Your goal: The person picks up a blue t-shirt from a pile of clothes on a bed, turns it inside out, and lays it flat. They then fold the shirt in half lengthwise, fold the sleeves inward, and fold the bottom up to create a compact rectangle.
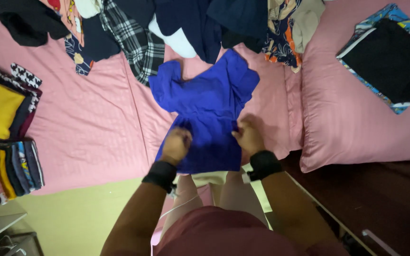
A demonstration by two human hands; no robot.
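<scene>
The blue shirt (204,111) is held at its two lower edges, spread over the pink bed (86,128). The left hand (175,146) is closed on the left edge, with cloth bunched inside the fingers. The right hand (248,136) is pinched on the right edge in the same way. Both wrists are covered by black bands.

Some risks can be judged from here. The far part of the shirt, beyond both grips, lies crumpled and one sleeve is turned up, so creases may be pressed in if the cloth is flattened without being pulled straight. The two grips are not at the same height, so the shirt may be drawn askew. Only a little cloth is taken in each grip, so an edge may slip out if it is tugged hard. Just beyond the shirt, the loose pile of clothes (186,28) is touched by its upper end, and a piece may be dragged along.

No true container is seen. To the left of the left grip, well apart, folded stacks (5,142) are kept on the bed. To the right of the right grip, a black cloth (387,59) lies on a pillow (352,128).
</scene>
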